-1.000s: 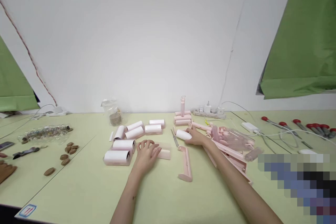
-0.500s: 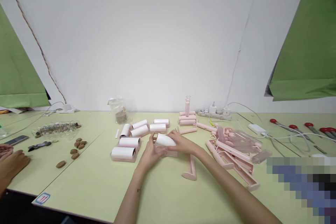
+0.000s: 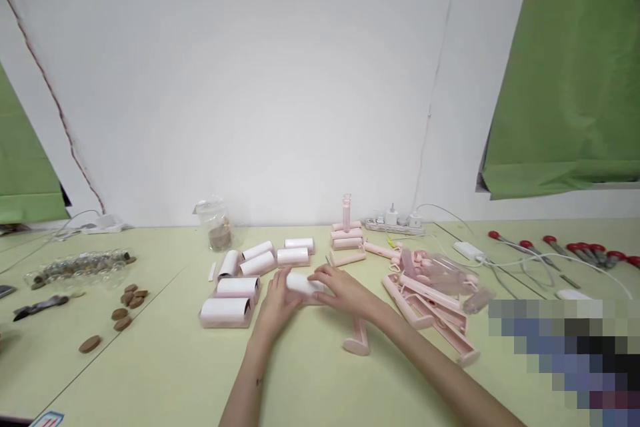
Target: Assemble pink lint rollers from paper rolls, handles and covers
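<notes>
Between my two hands lies a white roll (image 3: 303,285), a smooth tube-like piece low over the table. My left hand (image 3: 277,300) grips its left end with fingers and thumb. The fingers of my right hand (image 3: 343,288) rest over its right end. A pale pink edge shows under the roll, mostly hidden by my hands. Just right of it, a pink holder part (image 3: 357,345) with a rounded end lies partly beneath my right wrist. Several similar white rolls, one a white roll (image 3: 226,311) with an open dark end, lie to the left and behind.
At right is a heap of pink plastic parts (image 3: 433,297) with clear tubes. Stacked pink pieces (image 3: 347,240) and a power strip (image 3: 395,225) stand by the wall. Brown discs (image 3: 90,344), glass bulbs (image 3: 83,268), a plastic bag (image 3: 215,227) and red-handled tools (image 3: 527,247) lie around.
The white roll, tilted before, now lies flatter and lower between my hands. My view has swung right, and the other person's hands at the left have nearly left it.
</notes>
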Available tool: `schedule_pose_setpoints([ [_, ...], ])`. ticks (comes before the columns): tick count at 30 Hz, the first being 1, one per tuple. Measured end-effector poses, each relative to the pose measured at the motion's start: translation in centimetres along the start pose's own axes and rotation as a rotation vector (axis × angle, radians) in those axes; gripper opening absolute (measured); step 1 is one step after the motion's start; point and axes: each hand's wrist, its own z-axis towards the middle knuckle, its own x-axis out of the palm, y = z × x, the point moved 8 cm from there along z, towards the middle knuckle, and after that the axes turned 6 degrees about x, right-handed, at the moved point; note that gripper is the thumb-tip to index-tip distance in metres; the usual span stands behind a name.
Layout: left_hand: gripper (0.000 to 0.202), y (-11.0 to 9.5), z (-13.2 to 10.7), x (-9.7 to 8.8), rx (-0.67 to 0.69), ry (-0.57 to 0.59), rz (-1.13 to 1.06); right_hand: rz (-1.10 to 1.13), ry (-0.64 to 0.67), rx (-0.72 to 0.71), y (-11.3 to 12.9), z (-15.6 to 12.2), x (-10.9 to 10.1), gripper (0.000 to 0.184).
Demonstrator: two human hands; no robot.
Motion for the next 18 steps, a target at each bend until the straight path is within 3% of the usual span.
schedule_pose_setpoints([
  [4,0.055,0.0,-0.1,-0.4,-0.037,-0.03,0.074,-0.036,0.059,-0.014,0.2,-3.2,0.5,0.03],
  [9,0.058,0.5,-0.2,0.4,-0.014,-0.033,0.081,-0.088,0.131,0.134,-3.5,-5.9,1.2,0.029],
  [13,0.061,1.5,-0.2,1.2,-0.054,-0.028,0.1,-0.203,0.055,0.215,-6.3,-6.3,0.7,0.024],
  [18,0.045,2.1,0.0,1.5,-0.051,0.004,0.193,-0.243,-0.047,0.287,-7.6,-6.2,-0.8,0.029],
])
